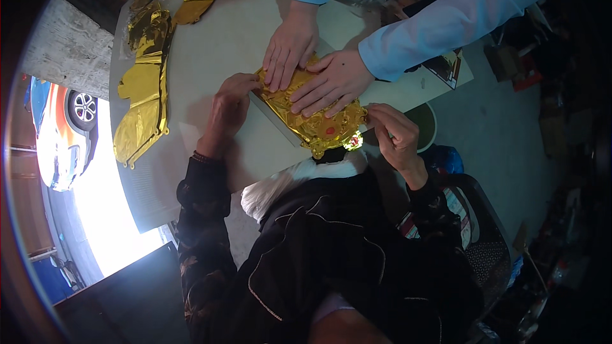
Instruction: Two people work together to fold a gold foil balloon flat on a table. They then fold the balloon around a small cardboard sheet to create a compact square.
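Observation:
A crinkled gold foil piece point(319, 129) with red spots lies at the near edge of a pale table point(210, 44). My left hand point(228, 111) grips its left corner, fingers curled. At the foil's right edge, my right hand point(395, 132) pinches the rim between thumb and fingers. Across the table, another person in light blue sleeves presses both flat hands point(290, 44) point(335, 81) down on the middle of the foil. My dark patterned sleeves come up from below.
Several more gold foil pieces point(143, 95) lie along the table's left side and far edge. A printed sheet point(449, 67) sits at the right end. A round green container point(426, 126) and a blue object point(446, 159) stand below the table. A car point(64, 127) is at far left.

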Demonstrator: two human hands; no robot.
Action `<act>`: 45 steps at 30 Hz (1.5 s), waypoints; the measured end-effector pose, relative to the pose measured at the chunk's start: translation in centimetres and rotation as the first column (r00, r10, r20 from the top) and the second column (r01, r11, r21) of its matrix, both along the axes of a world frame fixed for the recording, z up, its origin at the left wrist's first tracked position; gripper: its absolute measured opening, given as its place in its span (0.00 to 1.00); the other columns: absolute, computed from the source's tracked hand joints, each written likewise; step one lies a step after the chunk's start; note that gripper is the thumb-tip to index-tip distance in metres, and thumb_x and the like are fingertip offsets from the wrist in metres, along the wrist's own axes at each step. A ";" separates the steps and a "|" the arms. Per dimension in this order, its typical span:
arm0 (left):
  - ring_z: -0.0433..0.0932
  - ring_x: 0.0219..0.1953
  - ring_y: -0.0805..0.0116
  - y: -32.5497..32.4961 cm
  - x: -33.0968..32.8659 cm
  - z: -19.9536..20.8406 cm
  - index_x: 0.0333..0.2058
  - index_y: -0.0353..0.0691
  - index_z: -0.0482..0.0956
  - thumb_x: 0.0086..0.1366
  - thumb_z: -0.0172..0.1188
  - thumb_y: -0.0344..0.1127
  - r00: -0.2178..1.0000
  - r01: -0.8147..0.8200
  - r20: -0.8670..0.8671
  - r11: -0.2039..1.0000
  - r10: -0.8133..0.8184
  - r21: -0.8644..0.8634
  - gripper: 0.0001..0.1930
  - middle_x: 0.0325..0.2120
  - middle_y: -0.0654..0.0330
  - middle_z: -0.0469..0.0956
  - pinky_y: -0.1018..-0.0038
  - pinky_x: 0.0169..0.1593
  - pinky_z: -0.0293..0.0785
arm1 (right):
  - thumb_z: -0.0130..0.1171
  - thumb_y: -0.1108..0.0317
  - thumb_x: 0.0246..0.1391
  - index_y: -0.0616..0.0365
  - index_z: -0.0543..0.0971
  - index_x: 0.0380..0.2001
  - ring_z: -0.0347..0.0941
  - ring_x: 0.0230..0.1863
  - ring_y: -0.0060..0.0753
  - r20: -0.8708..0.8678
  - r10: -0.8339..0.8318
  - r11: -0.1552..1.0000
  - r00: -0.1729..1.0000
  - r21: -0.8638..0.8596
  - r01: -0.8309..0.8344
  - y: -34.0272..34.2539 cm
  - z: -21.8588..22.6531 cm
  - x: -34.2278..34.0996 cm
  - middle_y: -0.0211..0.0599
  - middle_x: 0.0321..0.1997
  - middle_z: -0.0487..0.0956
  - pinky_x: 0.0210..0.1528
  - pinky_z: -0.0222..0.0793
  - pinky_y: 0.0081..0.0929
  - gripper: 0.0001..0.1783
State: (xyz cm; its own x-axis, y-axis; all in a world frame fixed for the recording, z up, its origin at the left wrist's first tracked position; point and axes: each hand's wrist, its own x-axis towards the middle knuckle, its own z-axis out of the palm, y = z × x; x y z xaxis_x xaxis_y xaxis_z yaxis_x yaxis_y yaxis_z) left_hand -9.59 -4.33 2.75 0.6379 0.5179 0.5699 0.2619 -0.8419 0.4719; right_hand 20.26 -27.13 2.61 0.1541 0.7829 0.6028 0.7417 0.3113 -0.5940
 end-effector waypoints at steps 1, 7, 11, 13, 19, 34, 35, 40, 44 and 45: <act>0.82 0.49 0.48 0.1 -0.1 -0.2 0.41 0.34 0.83 0.52 0.53 0.13 1.000 0.012 0.014 1.000 -0.012 0.004 0.18 0.43 0.47 0.83 0.62 0.55 0.77 | 0.58 0.90 0.48 0.67 0.84 0.43 0.84 0.47 0.41 0.019 -0.007 1.000 1.000 -0.009 0.007 0.0 0.0 0.0 0.46 0.48 0.85 0.48 0.80 0.28 0.19; 0.82 0.48 0.48 0.4 -0.1 -0.1 0.42 0.33 0.82 0.55 0.53 0.14 0.998 0.054 0.019 0.999 -0.054 -0.003 0.17 0.42 0.48 0.84 0.61 0.55 0.78 | 0.58 0.91 0.46 0.66 0.84 0.43 0.84 0.46 0.42 0.046 -0.009 1.000 0.999 -0.002 0.009 0.0 -0.5 0.2 0.46 0.48 0.85 0.47 0.80 0.29 0.20; 0.83 0.47 0.47 0.0 -0.1 -0.8 0.42 0.32 0.82 0.57 0.54 0.14 0.992 -0.103 0.071 0.994 0.100 0.027 0.15 0.42 0.47 0.84 0.61 0.54 0.78 | 0.58 0.91 0.46 0.65 0.84 0.43 0.84 0.46 0.42 0.044 -0.002 1.000 0.999 0.000 0.002 0.1 -0.2 0.0 0.46 0.48 0.85 0.46 0.80 0.29 0.20; 0.83 0.46 0.47 0.0 0.0 -0.3 0.42 0.32 0.82 0.58 0.55 0.15 0.995 -0.092 0.029 0.995 0.091 0.025 0.15 0.41 0.47 0.84 0.61 0.53 0.79 | 0.58 0.91 0.47 0.65 0.84 0.43 0.84 0.46 0.42 0.049 -0.005 1.000 0.999 -0.011 0.006 0.2 -0.1 0.0 0.46 0.47 0.85 0.45 0.80 0.29 0.20; 0.83 0.46 0.48 -0.2 0.0 0.0 0.41 0.32 0.83 0.58 0.55 0.15 0.990 -0.137 0.023 0.991 0.136 0.007 0.14 0.40 0.48 0.84 0.61 0.52 0.79 | 0.58 0.91 0.47 0.65 0.85 0.40 0.85 0.46 0.43 0.044 -0.008 0.999 0.999 -0.035 0.009 0.2 0.3 -0.3 0.45 0.46 0.85 0.44 0.81 0.30 0.18; 0.78 0.53 0.46 -0.8 1.0 0.8 0.51 0.34 0.80 0.63 0.58 0.24 0.967 -0.254 0.060 0.964 0.249 0.082 0.17 0.51 0.48 0.80 0.60 0.57 0.75 | 0.62 0.85 0.50 0.63 0.85 0.40 0.84 0.44 0.42 0.084 -0.052 0.995 0.995 -0.075 0.059 0.9 1.0 -0.1 0.44 0.44 0.85 0.43 0.81 0.31 0.13; 0.78 0.53 0.46 -0.7 1.1 0.8 0.51 0.34 0.80 0.63 0.58 0.24 0.966 -0.255 0.060 0.963 0.250 0.084 0.17 0.51 0.48 0.80 0.60 0.57 0.75 | 0.61 0.83 0.52 0.63 0.85 0.40 0.84 0.42 0.42 0.092 -0.085 0.989 0.992 -0.112 0.096 1.0 1.3 -0.2 0.45 0.43 0.85 0.41 0.80 0.31 0.12; 0.77 0.54 0.46 0.1 1.2 -0.6 0.60 0.36 0.72 0.65 0.60 0.27 0.940 -0.335 0.032 0.937 0.339 -0.099 0.23 0.51 0.47 0.79 0.60 0.59 0.73 | 0.64 0.74 0.56 0.62 0.85 0.41 0.83 0.40 0.42 0.098 -0.149 0.924 0.984 -0.340 0.174 3.6 3.0 0.0 0.45 0.42 0.84 0.42 0.77 0.34 0.09; 0.77 0.52 0.47 0.6 1.3 -1.0 0.58 0.36 0.74 0.65 0.60 0.28 0.949 -0.313 0.023 0.948 0.315 -0.059 0.21 0.50 0.48 0.80 0.59 0.58 0.73 | 0.67 0.70 0.55 0.61 0.83 0.43 0.81 0.42 0.43 0.188 -0.112 0.898 0.976 -0.401 0.181 4.4 3.5 0.2 0.43 0.40 0.81 0.46 0.75 0.38 0.13; 0.77 0.52 0.47 0.7 1.3 -0.9 0.57 0.36 0.75 0.66 0.61 0.28 0.952 -0.306 0.012 0.950 0.307 -0.056 0.20 0.49 0.49 0.80 0.59 0.57 0.73 | 0.67 0.70 0.55 0.61 0.83 0.43 0.81 0.42 0.43 0.189 -0.111 0.898 0.976 -0.402 0.180 4.4 3.8 0.3 0.43 0.40 0.81 0.46 0.75 0.38 0.13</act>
State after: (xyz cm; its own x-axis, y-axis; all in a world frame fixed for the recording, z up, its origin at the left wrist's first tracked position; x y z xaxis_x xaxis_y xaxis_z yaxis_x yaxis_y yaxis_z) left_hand -8.34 -3.68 1.82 0.4319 0.7165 0.5478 0.4932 -0.6961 0.5216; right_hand 20.53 -22.73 6.42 0.2158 0.9426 0.2548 0.8541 -0.0558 -0.5170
